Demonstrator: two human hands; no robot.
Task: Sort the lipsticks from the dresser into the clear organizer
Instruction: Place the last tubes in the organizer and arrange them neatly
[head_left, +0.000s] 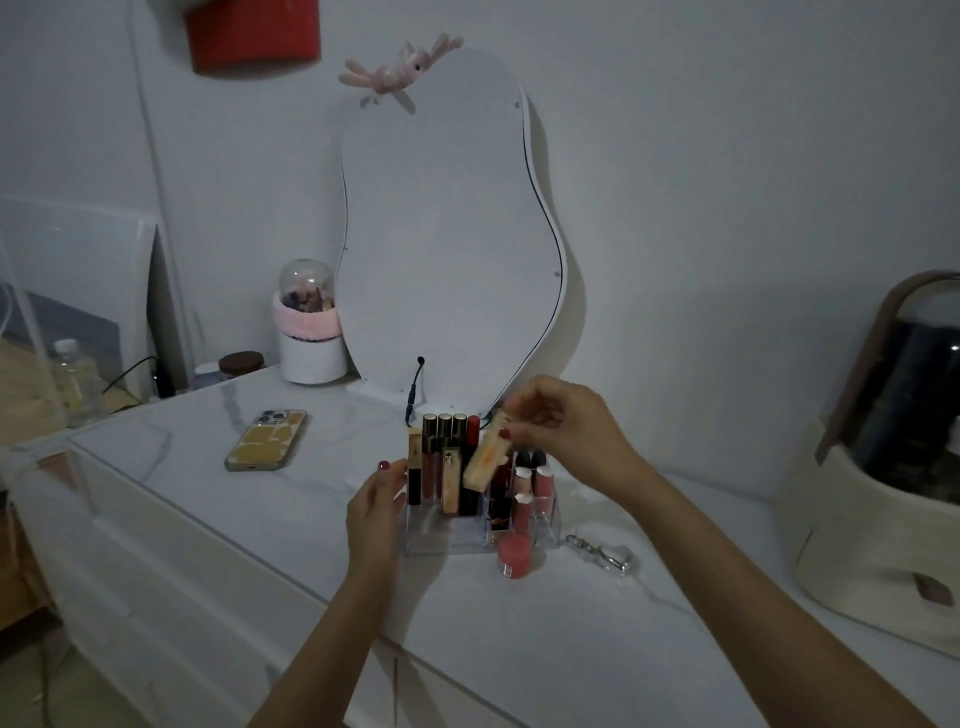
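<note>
Hands (563, 426) tilt lipstick (485, 454) over organizer (467, 538).

You are facing a plain white wall (727, 182) in dim, even light. Below you runs a white marble-patterned dresser top (519, 623) with white drawer fronts (182, 597). A wavy-edged mirror (447, 234) leans against the wall, a pink plush toy (400, 70) perched on top. At your left stands a clear acrylic case (67, 291); a red hanging (254, 34) sits high on the wall.
</note>
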